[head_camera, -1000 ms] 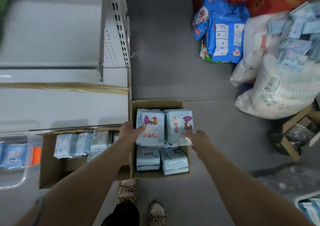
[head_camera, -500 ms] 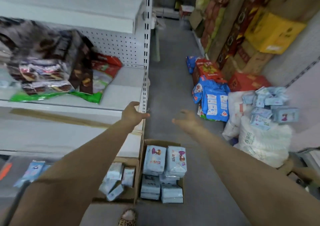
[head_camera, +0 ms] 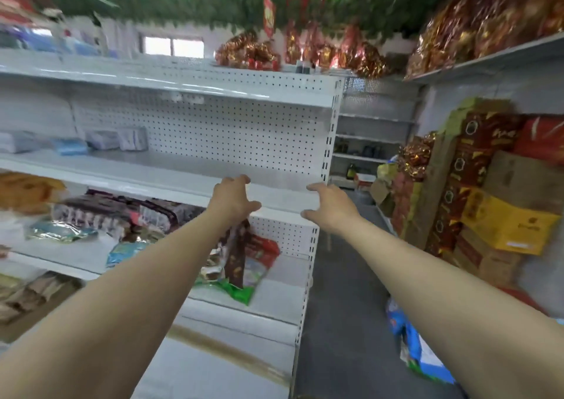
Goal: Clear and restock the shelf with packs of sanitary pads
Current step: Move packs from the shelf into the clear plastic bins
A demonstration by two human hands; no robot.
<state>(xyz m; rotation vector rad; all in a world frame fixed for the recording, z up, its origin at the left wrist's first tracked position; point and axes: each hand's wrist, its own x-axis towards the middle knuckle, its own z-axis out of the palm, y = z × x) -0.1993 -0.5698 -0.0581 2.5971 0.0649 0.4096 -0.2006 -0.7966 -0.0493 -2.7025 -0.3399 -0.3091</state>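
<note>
A white metal shelf with a pegboard back runs across the left and middle, bare over most of its right part. At its far left stand a few pale blue and white pad packs. My left hand is raised in front of the shelf's front edge, fingers spread, holding nothing. My right hand is up at the shelf's right end, fingers loosely spread, also holding nothing. The boxes of pad packs on the floor are out of view.
Snack bags fill the shelf below. Stacked red and yellow cartons line the right wall. A blue bag lies on the grey aisle floor. Foil-wrapped goods and green garland sit overhead.
The view has swung up from the floor boxes to the shelf. Both hands let go of the packs in the box and rose, holding nothing, to the shelf's front edge.
</note>
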